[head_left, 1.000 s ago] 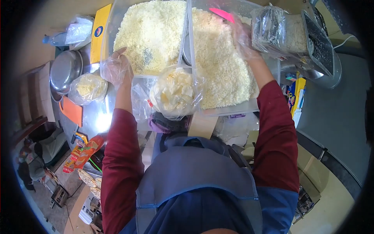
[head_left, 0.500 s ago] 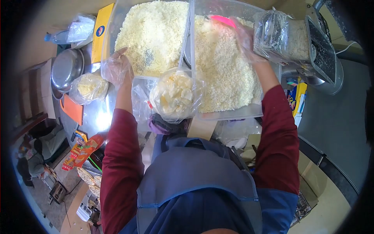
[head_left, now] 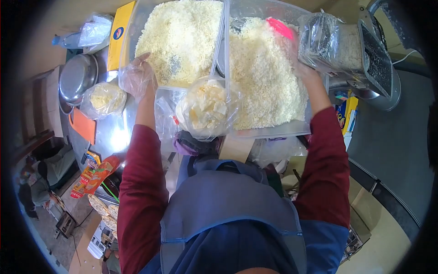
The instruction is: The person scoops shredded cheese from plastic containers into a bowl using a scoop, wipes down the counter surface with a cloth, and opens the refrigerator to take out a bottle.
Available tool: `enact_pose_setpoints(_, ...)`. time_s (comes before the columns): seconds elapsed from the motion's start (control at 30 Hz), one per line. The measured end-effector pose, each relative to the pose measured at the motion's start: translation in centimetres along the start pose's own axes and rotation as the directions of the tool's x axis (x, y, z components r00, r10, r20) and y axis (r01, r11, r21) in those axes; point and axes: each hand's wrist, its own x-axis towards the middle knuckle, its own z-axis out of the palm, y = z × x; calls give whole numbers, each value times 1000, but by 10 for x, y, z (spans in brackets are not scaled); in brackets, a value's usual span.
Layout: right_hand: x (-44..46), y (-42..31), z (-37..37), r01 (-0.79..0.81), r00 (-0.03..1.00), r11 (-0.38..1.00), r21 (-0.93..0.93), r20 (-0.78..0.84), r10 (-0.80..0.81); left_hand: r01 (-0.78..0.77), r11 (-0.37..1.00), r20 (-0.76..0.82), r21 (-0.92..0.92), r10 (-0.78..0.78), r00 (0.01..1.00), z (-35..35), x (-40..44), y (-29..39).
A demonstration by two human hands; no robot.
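Note:
My left hand (head_left: 138, 78), in a clear plastic glove, grips the near left corner of a clear plastic bin (head_left: 130, 39) that holds white, crumbly grated stuff. In a second clear bin (head_left: 269, 133), on the right, more of the same grated stuff (head_left: 269, 86) is heaped. My right hand (head_left: 299, 57), also gloved and somewhat blurred, is over that bin's far right part, closed round a bright pink plastic scraper (head_left: 280, 28). Part of the scraper is hidden by the hand. Between the bins' near ends sits a clear bag of pale chunks (head_left: 205, 109).
A machine with a plastic-wrapped chute (head_left: 328, 43) stands close by my right hand. To the left are a yellow box (head_left: 119, 36), a metal pot (head_left: 78, 78), a bag of pale gratings (head_left: 104, 99) and an orange board (head_left: 82, 126).
My right hand has moved right with the pink scraper, which is now tilted more. The grated heap in the right bin has shifted. My left hand stays at the bin's corner.

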Motion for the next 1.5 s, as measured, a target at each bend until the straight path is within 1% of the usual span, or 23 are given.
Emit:
enact_pose_setpoints(0.1,10,-24,5,-32,995,987,-156,-101,16,-37,999,-50,8,38,998,1,-3,-2)
enact_pose_setpoints(0.17,-5,-51,6,-251,934,968,-2,261,243,-58,998,-58,-31,56,997,9,0,-14)
enact_pose_setpoints(0.2,-21,-60,-4,-250,936,968,-9,255,244,-79,994,-70,-72,74,995,13,2,-20)
enact_pose_setpoints(0.27,-59,-77,-26,89,975,911,-402,223,4,-71,994,-69,-82,65,995,4,-1,-8)
enact_pose_setpoints(0.3,-71,-81,-32,92,974,907,-410,226,3,-64,995,-63,-80,59,996,-3,-4,-1)
enact_pose_setpoints(0.37,-88,-79,-40,-224,971,915,-334,5,239,-37,998,-59,-54,34,998,-14,-6,16)
enact_pose_setpoints(0.4,-89,-45,-32,-229,970,912,-341,2,244,-18,1000,-52,-20,17,998,-17,-7,20)
enact_pose_setpoints(0.47,-70,46,1,12,893,799,-601,-353,-279,-59,995,-46,-75,55,997,-10,-5,8)
enact_pose_setpoints(0.57,-32,45,39,-176,738,654,-736,-538,-407,-98,990,-46,-106,93,995,-12,-6,8)
enact_pose_setpoints(0.6,-13,116,36,-181,741,654,-735,-539,-401,-105,990,-51,-95,100,994,-14,-6,10)
enact_pose_setpoints(0.63,-2,154,55,-168,907,427,-889,-309,-286,-108,989,-45,-98,104,994,-12,-7,8)
enact_pose_setpoints(0.67,17,108,83,-75,991,186,-980,-93,-91,-131,986,-90,-102,122,988,-9,-6,5)
enact_pose_setpoints(0.7,-26,85,58,-79,991,179,-981,-97,-91,-152,983,-139,-108,136,981,-6,-5,4)
enact_pose_setpoints(0.77,-52,-115,1,-169,968,865,-473,84,235,-148,978,-131,-148,129,983,-2,-6,-1)
enact_pose_setpoints(0.9,-87,-115,-13,-155,987,949,-275,-87,136,-195,969,-151,-153,172,973,-2,-5,-4)
enact_pose_setpoints(0.97,-77,-75,-13,-575,784,634,-518,-128,607,-236,947,-180,-217,199,963,7,-3,-11)
enact_pose_setpoints(1.03,-68,22,1,-116,983,600,-792,-177,-43,-277,922,-212,-271,223,951,6,-3,-12)
enact_pose_setpoints(1.1,-37,33,9,-79,964,368,-927,-165,-209,-217,967,-107,-135,204,973,-4,-5,-8)
enact_pose_setpoints(1.17,15,11,20,-397,781,859,-324,-611,130,-252,959,-128,-132,236,963,-2,-4,-10)
enact_pose_setpoints(1.2,12,6,17,-403,780,857,-321,-610,138,-285,949,-154,-135,264,952,-1,-4,-11)
enact_pose_setpoints(1.27,-2,-14,7,-279,955,814,-510,-59,290,-259,959,-120,-119,245,962,-6,-4,-6)
enact_pose_setpoints(1.37,-56,-64,-9,-156,988,876,-456,-67,141,-233,968,-79,-94,226,971,-11,-6,-3)
enact_pose_setpoints(1.5,-111,-101,-23,-174,985,875,-451,-66,162,-282,933,-139,-224,256,957,2,-4,-12)
